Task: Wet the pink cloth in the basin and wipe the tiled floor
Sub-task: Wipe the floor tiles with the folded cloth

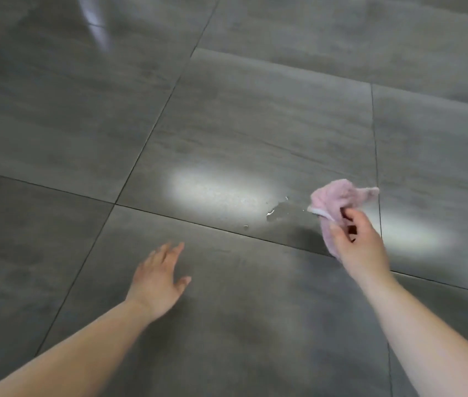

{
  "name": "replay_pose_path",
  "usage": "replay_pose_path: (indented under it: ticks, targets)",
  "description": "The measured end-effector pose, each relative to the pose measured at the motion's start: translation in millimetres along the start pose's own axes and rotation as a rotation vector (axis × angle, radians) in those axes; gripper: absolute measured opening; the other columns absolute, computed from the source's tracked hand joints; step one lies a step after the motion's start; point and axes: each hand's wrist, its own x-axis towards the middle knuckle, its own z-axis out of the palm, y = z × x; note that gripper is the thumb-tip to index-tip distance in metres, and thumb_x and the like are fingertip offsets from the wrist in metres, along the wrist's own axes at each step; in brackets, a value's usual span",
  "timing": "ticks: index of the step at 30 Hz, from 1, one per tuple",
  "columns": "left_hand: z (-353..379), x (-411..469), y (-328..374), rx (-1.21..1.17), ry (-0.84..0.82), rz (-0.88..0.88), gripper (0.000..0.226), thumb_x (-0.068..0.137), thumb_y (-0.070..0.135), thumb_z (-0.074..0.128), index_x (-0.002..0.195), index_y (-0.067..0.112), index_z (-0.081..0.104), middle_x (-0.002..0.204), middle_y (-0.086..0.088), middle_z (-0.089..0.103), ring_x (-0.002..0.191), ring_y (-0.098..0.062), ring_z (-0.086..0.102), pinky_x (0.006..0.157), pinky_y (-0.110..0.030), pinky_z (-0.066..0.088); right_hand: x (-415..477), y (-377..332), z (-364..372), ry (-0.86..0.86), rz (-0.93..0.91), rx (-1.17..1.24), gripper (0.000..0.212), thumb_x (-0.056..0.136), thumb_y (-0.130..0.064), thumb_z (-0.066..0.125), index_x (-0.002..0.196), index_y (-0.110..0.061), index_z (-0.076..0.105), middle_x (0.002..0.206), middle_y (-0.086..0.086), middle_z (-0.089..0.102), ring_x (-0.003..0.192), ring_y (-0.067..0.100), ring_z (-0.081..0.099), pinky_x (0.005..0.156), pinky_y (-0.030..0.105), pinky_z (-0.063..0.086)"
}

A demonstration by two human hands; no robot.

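Note:
My right hand [360, 245] grips a bunched pink cloth [338, 200] with a white edge, held just above the grey tiled floor [241, 116] at the right. A small patch of water drops [277, 210] glistens on the tile just left of the cloth. Lower left of centre, my left hand [159, 277] is spread flat with fingers apart, on or just over a tile, holding nothing. No basin is in view.
Large grey tiles with dark grout lines fill the whole view. Bright reflections of ceiling lights lie on the tile near the wet patch [215, 189] and to the right of the cloth [416, 233].

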Motion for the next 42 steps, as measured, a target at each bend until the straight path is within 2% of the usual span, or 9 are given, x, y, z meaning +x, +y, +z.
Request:
replay_pose_path:
  ticks: [2,6,16,22,26,30,34,39,42]
  targets:
    - [1,16,-3,0.091,0.026,-0.030,0.077,0.088,0.047,0.045,0.144,0.027,-0.002,0.157,-0.005,-0.004,0.145,-0.025,0.001,0.118,-0.040,0.007,4,15,23,-0.219,-0.084,-0.254,0.043,0.081,-0.035,0.061,0.118,-0.015,0.058,0.117,0.007,0.062,0.116,0.025,0.052,0.093,0.028,0.036]
    - [3,24,-25,0.121,-0.040,-0.203,0.099,0.075,0.064,0.052,0.143,0.030,-0.012,0.156,-0.005,-0.016,0.144,-0.027,-0.012,0.115,-0.054,0.005,0,22,38,-0.270,-0.118,-0.544,0.055,0.088,-0.035,0.054,0.139,-0.023,0.036,0.155,0.002,0.019,0.142,0.022,0.016,0.111,0.029,0.014]
    - [24,39,-50,0.091,-0.190,-0.291,0.112,0.068,0.073,0.048,0.137,0.030,-0.028,0.148,-0.002,-0.037,0.138,-0.029,-0.031,0.110,-0.065,-0.003,38,43,113,-0.390,-0.045,-0.724,0.071,0.084,-0.062,0.020,0.144,-0.036,-0.009,0.150,-0.002,-0.029,0.141,0.027,-0.022,0.114,0.055,-0.009]
    - [26,44,-51,0.092,-0.211,-0.306,0.114,0.068,0.073,0.049,0.136,0.028,-0.030,0.148,-0.002,-0.038,0.138,-0.030,-0.031,0.110,-0.066,-0.001,11,10,181,-0.670,-0.729,-0.727,0.077,0.069,-0.061,0.014,0.143,-0.040,0.017,0.157,-0.001,-0.001,0.143,0.034,-0.006,0.113,0.051,-0.014]
    - [26,45,-50,0.074,-0.216,-0.312,0.116,0.068,0.073,0.049,0.129,0.025,-0.037,0.148,-0.002,-0.037,0.137,-0.030,-0.032,0.110,-0.065,-0.003,78,39,138,-0.408,-0.473,-0.807,0.091,0.062,-0.076,-0.008,0.145,-0.038,0.000,0.155,-0.004,-0.012,0.145,0.022,-0.005,0.114,0.044,-0.013]
    - [25,47,-51,0.089,-0.221,-0.300,0.114,0.068,0.074,0.047,0.113,0.020,-0.044,0.133,0.005,-0.048,0.136,-0.031,-0.034,0.110,-0.065,-0.002,114,77,61,-0.100,0.096,-0.598,0.066,0.089,-0.057,0.023,0.146,-0.033,0.000,0.158,0.001,0.002,0.145,0.026,0.002,0.117,0.046,0.009]
    - [24,47,-47,0.100,-0.241,-0.306,0.113,0.069,0.074,0.045,0.112,0.020,-0.045,0.139,0.000,-0.046,0.136,-0.032,-0.033,0.110,-0.065,-0.002,118,48,85,0.122,0.396,-0.465,0.064,0.094,-0.043,0.031,0.148,-0.019,0.006,0.157,0.013,-0.002,0.144,0.034,-0.004,0.114,0.054,-0.006]
    - [24,47,-47,0.111,-0.236,-0.312,0.115,0.069,0.072,0.048,0.131,0.023,-0.036,0.148,-0.004,-0.037,0.137,-0.032,-0.032,0.111,-0.063,-0.002,62,-5,181,-0.271,-0.279,-0.653,0.072,0.085,-0.061,0.011,0.146,-0.027,-0.006,0.157,0.006,-0.010,0.143,0.031,-0.013,0.105,0.044,-0.029]
    - [25,48,-48,0.130,-0.236,-0.310,0.112,0.070,0.072,0.047,0.136,0.027,-0.032,0.145,0.000,-0.040,0.138,-0.031,-0.031,0.112,-0.063,-0.001,39,-9,195,-0.465,-0.661,-0.728,0.085,0.067,-0.061,-0.003,0.146,-0.031,0.007,0.158,0.003,-0.002,0.145,0.025,-0.009,0.093,0.035,-0.040]
